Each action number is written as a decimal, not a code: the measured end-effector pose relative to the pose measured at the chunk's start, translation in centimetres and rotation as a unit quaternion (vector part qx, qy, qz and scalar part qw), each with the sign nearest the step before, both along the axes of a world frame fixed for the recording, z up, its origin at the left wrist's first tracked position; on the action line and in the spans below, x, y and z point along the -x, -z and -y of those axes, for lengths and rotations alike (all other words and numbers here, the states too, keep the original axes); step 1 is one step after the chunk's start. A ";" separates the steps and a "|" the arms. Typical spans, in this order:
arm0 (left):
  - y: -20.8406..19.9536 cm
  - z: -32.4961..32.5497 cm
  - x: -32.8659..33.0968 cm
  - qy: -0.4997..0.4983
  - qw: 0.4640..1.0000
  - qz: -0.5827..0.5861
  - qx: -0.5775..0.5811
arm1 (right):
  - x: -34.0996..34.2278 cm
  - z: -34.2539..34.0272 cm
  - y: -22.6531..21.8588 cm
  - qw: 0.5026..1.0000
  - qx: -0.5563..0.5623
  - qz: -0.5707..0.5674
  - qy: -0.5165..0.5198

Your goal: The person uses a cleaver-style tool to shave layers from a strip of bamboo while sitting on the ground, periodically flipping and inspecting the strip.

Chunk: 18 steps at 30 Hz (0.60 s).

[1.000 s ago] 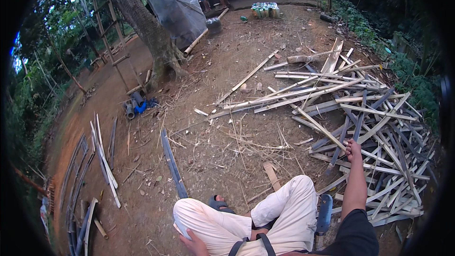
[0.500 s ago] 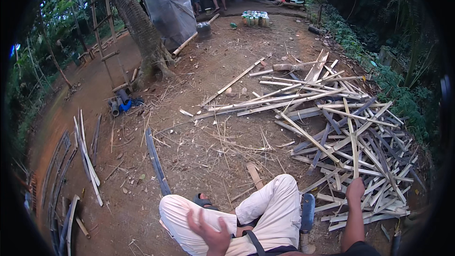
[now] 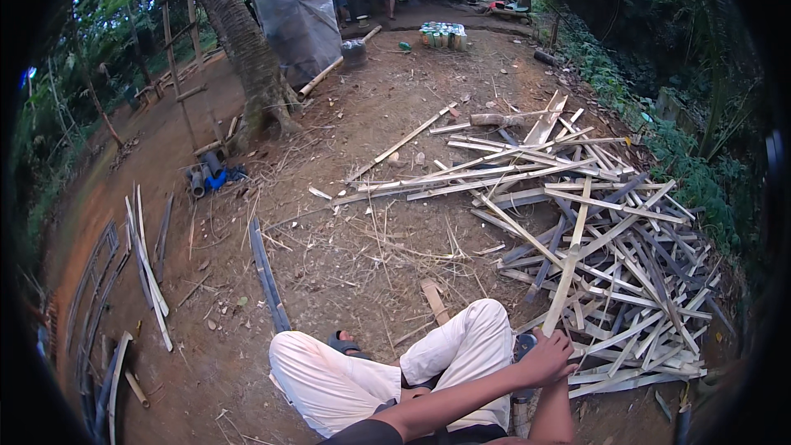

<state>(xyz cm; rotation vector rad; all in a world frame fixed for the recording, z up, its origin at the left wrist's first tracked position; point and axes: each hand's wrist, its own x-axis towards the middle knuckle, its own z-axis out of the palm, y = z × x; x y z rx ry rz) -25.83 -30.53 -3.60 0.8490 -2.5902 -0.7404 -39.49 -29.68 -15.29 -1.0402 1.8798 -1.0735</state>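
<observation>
A long pale bamboo strip (image 3: 570, 268) slants up from beside my right knee and lies across the pile. My left arm reaches over my lap, and my left hand (image 3: 544, 358) is closed on the strip's near end. Under and against it is my right hand (image 3: 567, 370), mostly covered, closed at the same end. Beside my right leg lies what looks like a broad-bladed knife; its dark blade (image 3: 523, 346) is partly covered by my hand and arm. I sit cross-legged in pale trousers (image 3: 338, 375).
A tangled pile of split bamboo strips (image 3: 643, 280) spreads at the right. One dark strip (image 3: 268, 276) lies ahead of my left knee; more strips (image 3: 148, 268) lie farther left. A tree trunk (image 3: 247, 41), a plastic-covered structure (image 3: 294, 21) and grouped containers (image 3: 443, 35) stand farther away, near two people.
My left hand has left my left thigh and crossed to the right, joining my right hand at the bamboo strip. The strip's near end has come closer to my right knee.
</observation>
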 end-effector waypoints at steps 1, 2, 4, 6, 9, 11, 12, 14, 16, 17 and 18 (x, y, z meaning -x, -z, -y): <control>0.0 -0.4 0.1 -0.016 0.999 0.017 0.030 | -0.7 -0.3 0.5 0.992 0.030 0.121 0.002; 0.3 -0.5 0.2 -0.048 0.997 0.017 0.053 | -1.5 0.0 0.9 0.969 0.063 0.240 0.001; 1.8 -0.2 0.4 -0.108 0.990 0.016 0.094 | -3.0 0.6 1.4 0.892 0.112 0.437 -0.006; 3.4 1.2 0.4 -0.156 0.981 0.037 0.113 | -4.4 1.8 1.8 0.816 0.135 0.561 -0.025; 4.3 3.5 0.1 -0.137 0.986 0.079 0.061 | -4.9 3.5 2.8 0.747 0.145 0.646 -0.056; 8.7 4.8 0.4 -0.223 0.955 0.144 0.130 | -4.2 6.4 8.6 0.757 0.108 0.630 -0.136; 8.8 5.1 0.8 -0.255 0.938 0.174 0.158 | -3.8 6.7 10.0 0.779 0.095 0.600 -0.157; 7.4 3.3 2.7 -0.487 0.800 0.269 0.224 | -5.1 6.2 10.6 0.818 0.084 0.541 -0.177; 5.1 2.3 0.2 -0.353 0.913 0.205 0.031 | -7.2 6.0 8.2 0.855 0.090 0.481 -0.172; 3.9 1.8 -1.5 -0.276 0.945 0.165 -0.065 | -7.2 7.2 7.3 0.871 0.006 0.476 -0.120; 3.1 1.4 -3.3 -0.194 0.960 0.124 -0.160 | -6.9 8.8 6.3 0.878 -0.077 0.467 -0.066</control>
